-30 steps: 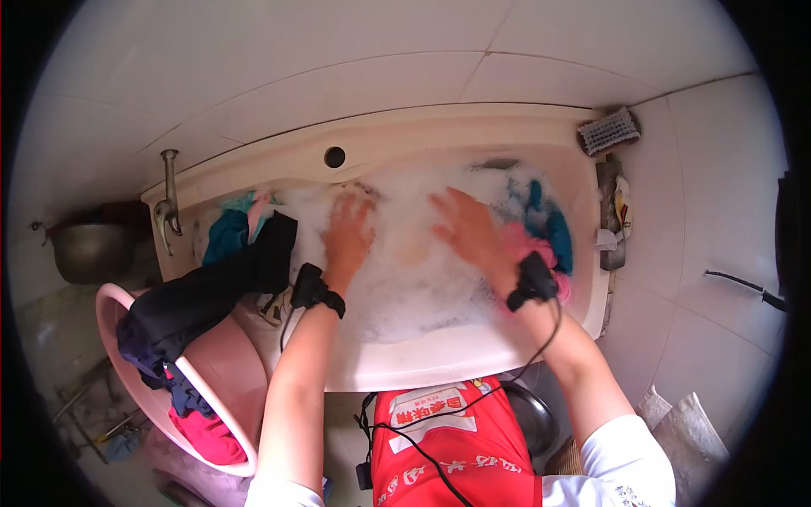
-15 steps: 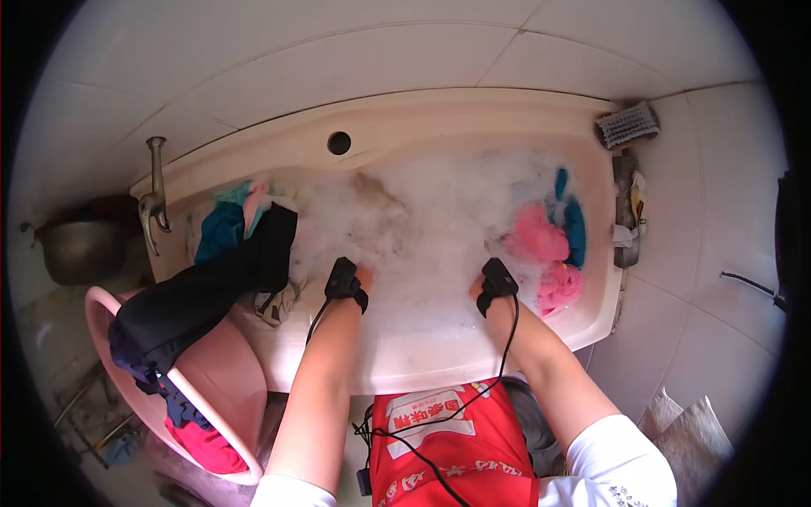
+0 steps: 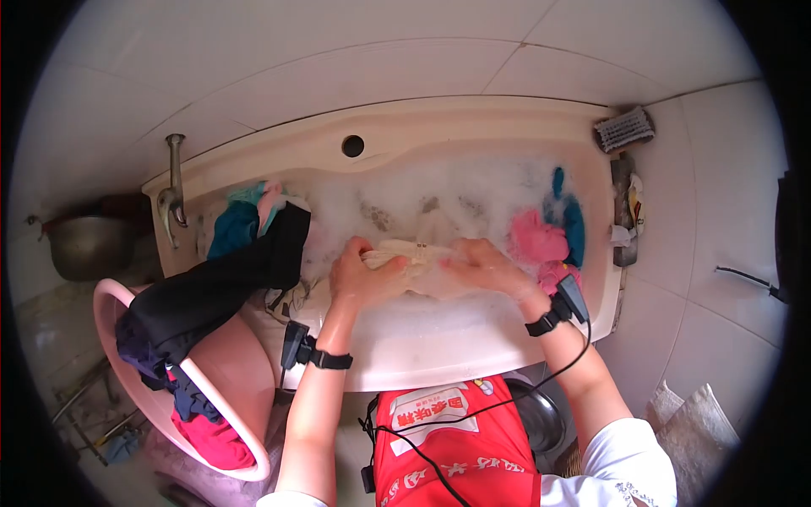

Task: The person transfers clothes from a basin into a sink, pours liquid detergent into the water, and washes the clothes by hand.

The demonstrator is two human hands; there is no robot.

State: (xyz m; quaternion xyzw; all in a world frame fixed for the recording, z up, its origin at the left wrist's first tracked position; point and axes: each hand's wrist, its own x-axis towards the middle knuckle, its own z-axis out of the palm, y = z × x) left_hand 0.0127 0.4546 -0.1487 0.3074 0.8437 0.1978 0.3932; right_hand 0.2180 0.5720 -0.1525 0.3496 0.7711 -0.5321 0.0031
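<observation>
A cream-white wet garment (image 3: 411,253) is stretched between my two hands, partly in the suds of the pale pink bathtub (image 3: 422,363). My left hand (image 3: 359,277) has its fingers closed around the left end of the garment. At the right end, my right hand (image 3: 486,269) grips it with thumb and fingers. Foam hides the garment's far part, so I cannot make out its kind. Pink cloth (image 3: 538,237) and blue-teal cloth (image 3: 574,232) lie in the suds to the right of my right hand.
A black garment (image 3: 221,279) drapes from a tilted pink bucket (image 3: 245,363) over the tub's left side, near teal cloth (image 3: 232,230). A metal tap (image 3: 174,190) rises at the back left. One scrub brush (image 3: 625,129) sits on the back right corner.
My hands, before deep in the foam with the fingers hidden, have come up and now hold the cream-white garment at the surface. The camera view has shifted slightly.
</observation>
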